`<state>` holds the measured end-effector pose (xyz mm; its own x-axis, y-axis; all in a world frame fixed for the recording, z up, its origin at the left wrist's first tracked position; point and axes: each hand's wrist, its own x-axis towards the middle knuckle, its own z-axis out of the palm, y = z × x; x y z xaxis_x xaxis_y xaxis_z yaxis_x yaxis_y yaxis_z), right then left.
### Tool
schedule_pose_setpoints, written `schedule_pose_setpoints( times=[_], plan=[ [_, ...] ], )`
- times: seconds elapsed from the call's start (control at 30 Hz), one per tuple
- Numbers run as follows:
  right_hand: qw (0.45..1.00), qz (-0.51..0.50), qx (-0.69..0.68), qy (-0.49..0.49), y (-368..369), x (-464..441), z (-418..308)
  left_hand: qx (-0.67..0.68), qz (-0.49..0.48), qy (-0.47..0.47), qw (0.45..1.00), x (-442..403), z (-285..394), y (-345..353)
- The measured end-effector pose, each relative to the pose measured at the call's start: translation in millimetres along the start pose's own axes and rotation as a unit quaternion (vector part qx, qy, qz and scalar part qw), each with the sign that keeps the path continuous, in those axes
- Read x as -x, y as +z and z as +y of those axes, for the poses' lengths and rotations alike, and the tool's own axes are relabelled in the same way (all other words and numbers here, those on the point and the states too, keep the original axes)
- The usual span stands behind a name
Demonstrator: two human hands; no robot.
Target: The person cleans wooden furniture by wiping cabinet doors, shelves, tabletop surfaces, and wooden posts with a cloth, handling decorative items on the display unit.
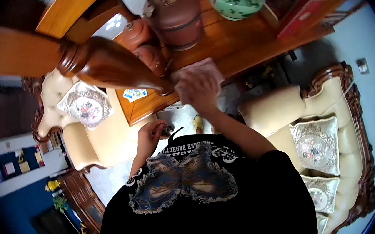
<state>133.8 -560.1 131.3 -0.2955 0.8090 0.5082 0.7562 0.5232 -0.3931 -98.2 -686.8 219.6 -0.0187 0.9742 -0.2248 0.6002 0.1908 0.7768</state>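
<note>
My right hand is on a pale pink cloth, pressing it against the edge of the wooden table. Part of the cloth bunches beneath my fingers. Close by stand small reddish-brown clay pots and a large brown lidded jar. Lower down, in front of my body, my left hand has its fingers curled in. A small dark shape lies beside its fingertips; whether the hand holds it, I cannot tell.
A turned wooden post juts across the view near my right hand. A green floral vase stands at the back of the table. Printed cards lie near a corner. Cream sofas with cushions flank the table.
</note>
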Motion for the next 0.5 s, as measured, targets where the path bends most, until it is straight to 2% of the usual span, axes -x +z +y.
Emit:
schedule_pose_setpoints(
  times=[0.1,0.13,0.2,0.27,0.3,0.33,0.37,0.43,0.5],
  plan=[
    [0.997,-0.043,-0.053,-0.033,0.0,14.8,15.4,-0.02,-0.031,0.003,0.999,-10.4,6.1,2.9],
    [0.998,-0.031,-0.044,-0.023,9.1,20.1,32.8,-0.034,-0.029,0.038,0.998,-15.2,10.7,5.6],
    [0.997,-0.048,-0.003,0.058,22.2,26.6,69.6,-0.035,-0.033,0.099,0.994,-23.7,19.5,14.0],
    [0.993,0.008,-0.024,0.116,-42.2,7.1,92.8,-0.05,-0.07,0.139,0.987,-35.8,44.7,16.8],
    [0.992,0.022,-0.019,0.126,-49.2,5.0,111.5,-0.047,-0.076,0.163,0.983,-41.5,53.7,21.4],
    [0.984,0.084,-0.026,0.158,-58.2,1.2,130.2,-0.055,-0.101,0.157,0.981,-45.3,79.5,21.5],
    [0.971,0.146,-0.031,0.188,-63.3,-3.6,147.8,-0.049,-0.106,0.19,0.975,-56.1,83.2,27.6],
    [0.95,0.203,-0.015,0.237,-75.7,-16.9,167.4,-0.049,-0.1,0.295,0.949,-81.0,103.2,44.2],
    [0.925,0.255,-0.003,0.282,-80.7,-25.7,176.4,-0.04,-0.107,0.275,0.955,-104.6,120.0,67.5]
  ],
)
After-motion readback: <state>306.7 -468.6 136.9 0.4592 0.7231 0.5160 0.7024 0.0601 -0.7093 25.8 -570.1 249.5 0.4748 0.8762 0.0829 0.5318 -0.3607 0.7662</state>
